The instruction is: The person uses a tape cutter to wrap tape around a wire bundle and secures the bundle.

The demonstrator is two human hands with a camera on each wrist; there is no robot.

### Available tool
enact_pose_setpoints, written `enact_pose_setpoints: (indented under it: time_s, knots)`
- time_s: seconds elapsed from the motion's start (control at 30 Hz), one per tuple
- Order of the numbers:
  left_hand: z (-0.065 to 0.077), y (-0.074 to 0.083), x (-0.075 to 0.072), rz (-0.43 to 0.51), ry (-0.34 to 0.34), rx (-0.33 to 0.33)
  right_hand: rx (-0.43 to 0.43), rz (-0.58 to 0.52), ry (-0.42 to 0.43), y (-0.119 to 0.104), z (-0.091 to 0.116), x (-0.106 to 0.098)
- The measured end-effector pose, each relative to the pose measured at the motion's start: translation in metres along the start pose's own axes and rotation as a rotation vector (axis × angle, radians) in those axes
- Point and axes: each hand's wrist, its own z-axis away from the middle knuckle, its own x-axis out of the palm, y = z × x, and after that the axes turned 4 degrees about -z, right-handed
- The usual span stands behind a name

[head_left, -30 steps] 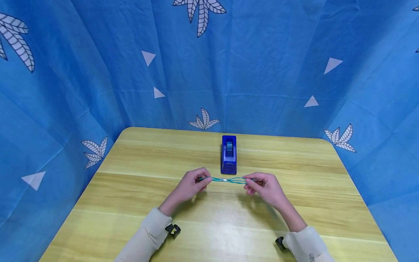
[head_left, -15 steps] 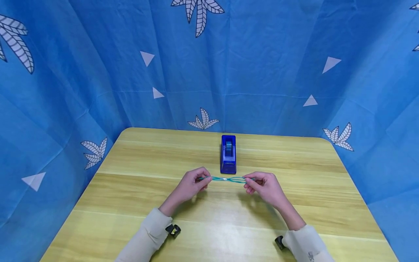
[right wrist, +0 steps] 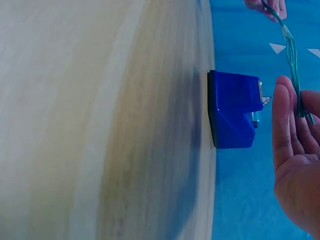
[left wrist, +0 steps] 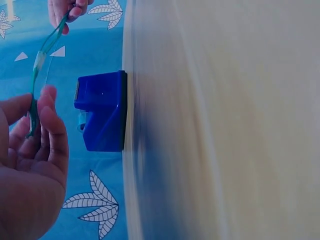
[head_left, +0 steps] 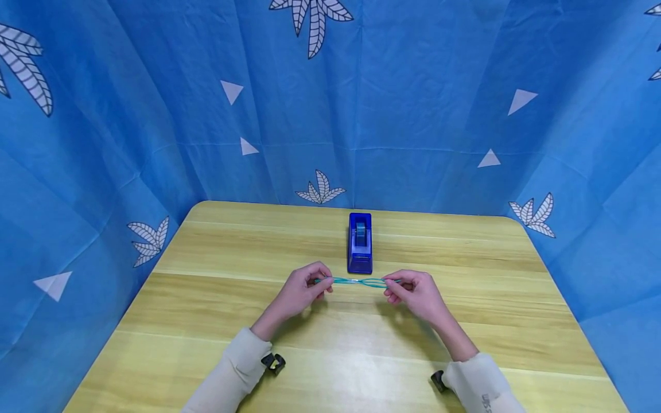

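Observation:
A looped bundle of thin green cord [head_left: 342, 280] is stretched level between the two hands, above the table. A short whitish, shiny band that looks like clear tape [left wrist: 39, 60] sits round its middle. My left hand [head_left: 303, 291] pinches the left end between thumb and fingers. The right end is pinched by my right hand [head_left: 420, 295], and its loop ends poke out past the fingers in the right wrist view. Just beyond the bundle stands a blue tape dispenser [head_left: 360, 246] with a roll in it; neither hand touches it.
The pale wooden table [head_left: 217, 252] has rounded far corners. Behind and beside it hangs a blue curtain [head_left: 413, 115] with white leaves and triangles. Dark clip-like pieces [head_left: 273, 362] show at both sleeve cuffs.

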Motion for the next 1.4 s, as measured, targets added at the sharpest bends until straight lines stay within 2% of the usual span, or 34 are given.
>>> enact_pose_setpoints:
  time_s: [0.23,0.6,0.9,1.4]
  knots:
    - [-0.002,-0.003,0.001,-0.061,0.039,0.005,0.042,0.045,-0.012,0.003,-0.004,0.002]
    - [-0.005,-0.007,0.001,-0.121,0.005,-0.072,0.135,0.120,-0.005,0.007,-0.008,0.005]
    - [-0.008,-0.012,0.002,-0.171,0.010,-0.115,0.213,0.159,-0.017,0.013,-0.014,0.008]
    - [-0.012,-0.023,0.004,-0.252,-0.014,-0.143,0.247,0.217,-0.076,0.015,-0.022,0.011]
